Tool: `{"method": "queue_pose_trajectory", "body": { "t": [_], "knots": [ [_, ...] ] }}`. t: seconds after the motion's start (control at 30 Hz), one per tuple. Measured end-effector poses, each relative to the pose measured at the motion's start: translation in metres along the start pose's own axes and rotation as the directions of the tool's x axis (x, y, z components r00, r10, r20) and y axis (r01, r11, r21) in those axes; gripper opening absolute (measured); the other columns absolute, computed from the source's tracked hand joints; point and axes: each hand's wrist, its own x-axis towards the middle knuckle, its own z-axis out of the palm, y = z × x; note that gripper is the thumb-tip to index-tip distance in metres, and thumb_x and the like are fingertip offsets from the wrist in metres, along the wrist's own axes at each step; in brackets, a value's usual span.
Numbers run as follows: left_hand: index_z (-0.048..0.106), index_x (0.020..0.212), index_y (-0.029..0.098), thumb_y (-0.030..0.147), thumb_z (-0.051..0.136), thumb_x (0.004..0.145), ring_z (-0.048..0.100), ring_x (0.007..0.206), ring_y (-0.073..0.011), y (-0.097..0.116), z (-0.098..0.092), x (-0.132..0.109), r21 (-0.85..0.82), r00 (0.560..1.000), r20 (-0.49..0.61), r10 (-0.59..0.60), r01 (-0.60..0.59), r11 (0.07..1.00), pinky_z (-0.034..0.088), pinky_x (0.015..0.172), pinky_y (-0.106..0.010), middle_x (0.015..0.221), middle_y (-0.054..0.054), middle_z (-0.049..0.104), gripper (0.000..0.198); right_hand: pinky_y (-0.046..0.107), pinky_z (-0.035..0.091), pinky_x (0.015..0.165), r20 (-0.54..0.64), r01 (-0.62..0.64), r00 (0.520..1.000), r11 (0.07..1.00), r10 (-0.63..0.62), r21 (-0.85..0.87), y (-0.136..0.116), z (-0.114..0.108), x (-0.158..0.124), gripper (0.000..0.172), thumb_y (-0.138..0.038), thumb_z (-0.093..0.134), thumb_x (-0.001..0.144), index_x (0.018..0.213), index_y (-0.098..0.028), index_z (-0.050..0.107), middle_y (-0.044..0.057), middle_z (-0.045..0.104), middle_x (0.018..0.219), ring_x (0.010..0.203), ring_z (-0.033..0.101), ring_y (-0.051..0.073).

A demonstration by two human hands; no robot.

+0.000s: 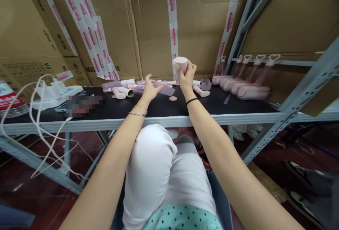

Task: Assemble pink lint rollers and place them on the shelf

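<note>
My right hand [187,74] is raised above the black shelf top [159,108] and is closed around a pale pink cylinder [179,62], held upright. My left hand [150,88] reaches forward with fingers spread, resting on a translucent purple piece [165,88] among loose pink parts. Pink tubes and rollers [123,91] lie just left of that hand. A small pink round cap [173,98] lies on the black surface between my two hands. A pink L-shaped handle [200,91] lies right of my right wrist.
A row of several assembled pink rollers with heart-shaped tops [247,89] lies at the right. A white charger block with cables [54,91] sits at the left. Taped cardboard boxes [148,29] wall the back. Grey metal shelf posts [296,99] frame the right side. My knees are under the shelf.
</note>
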Motion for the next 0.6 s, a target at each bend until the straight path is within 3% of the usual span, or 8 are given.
{"method": "queue_pose_trajectory", "body": {
  "t": [0.07,0.13,0.37,0.6],
  "knots": [
    [0.026,0.144,0.017,0.026,0.075,0.068,0.055,0.119,-0.0235,0.0,0.001,0.0,-0.06,0.997,0.014,0.082,-0.081,0.995,0.04,0.106,-0.041,0.128,-0.015,0.056,0.091,0.048,0.035,0.112,0.125,0.106,0.987,0.991,-0.096,-0.078,-0.007,-0.005,-0.004,0.047,-0.04,0.062,0.082,0.125,-0.021,0.055,0.011,0.052,0.127,0.127,0.049,0.026],
    [0.027,0.143,0.018,0.026,0.076,0.067,0.054,0.12,-0.0227,0.0,0.001,-0.001,-0.093,0.988,0.043,0.148,-0.144,0.985,0.04,0.106,-0.04,0.13,-0.015,0.055,0.091,0.048,0.037,0.111,0.214,0.136,0.969,0.989,-0.121,-0.055,-0.01,-0.008,-0.007,0.047,-0.042,0.063,0.083,0.125,-0.023,0.057,0.01,0.057,0.126,0.123,0.051,0.026],
    [0.028,0.142,0.02,0.032,0.08,0.064,0.053,0.125,-0.0255,-0.006,0.002,0.003,-0.168,0.97,0.141,0.2,-0.175,0.97,0.039,0.107,-0.041,0.136,-0.017,0.052,0.095,0.042,0.041,0.108,0.427,0.07,0.897,0.991,-0.11,0.11,-0.002,-0.007,-0.003,0.035,-0.033,0.069,0.076,0.11,-0.024,0.068,0.005,0.067,0.122,0.115,0.059,0.021],
    [0.032,0.14,0.017,0.028,0.078,0.065,0.054,0.121,-0.0247,-0.01,0.0,0.004,-0.094,0.971,0.159,0.179,-0.165,0.982,0.039,0.107,-0.041,0.131,-0.016,0.054,0.089,0.048,0.038,0.109,0.484,0.121,0.873,0.989,-0.067,-0.081,0.002,-0.008,-0.006,0.037,-0.015,0.065,0.074,0.109,-0.027,0.072,0.003,0.071,0.113,0.109,0.062,0.022]
  ]
}}
